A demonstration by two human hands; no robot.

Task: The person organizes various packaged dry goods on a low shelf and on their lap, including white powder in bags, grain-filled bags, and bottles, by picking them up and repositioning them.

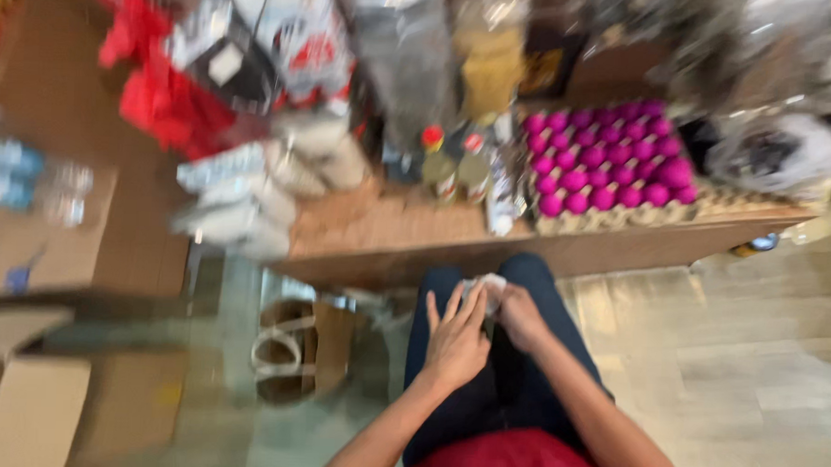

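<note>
From the head camera I look down on both hands held together in front of the dark blue trousers [448, 354] and the red garment [509, 462] at the waist. The left hand [456, 341] lies flat, fingers together and stretched out, pressed against a small crumpled white piece of cloth or paper [487, 289] (too blurred for me to say which). The right hand [521, 318] has its grip curled around the same white wad from the other side, so the thing sits pinched between the two hands, just above the thighs and near the edge of the brown wooden desk [406, 233]. Held this way, the wad seems trapped between palm and fingers so it cannot slip; whether the left hand's grip truly closes on it I cannot tell, since it looks only laid against it. On the desk stand a cardboard tray of bright magenta eggs [607, 162], two small bottles with red caps [455, 166], and white packets [242, 200] with red packaging [162, 96] behind. Below, on the pale tiled floor [752, 365], sits a brown bag with white handles [292, 349] beside cardboard boxes [32, 404].
</note>
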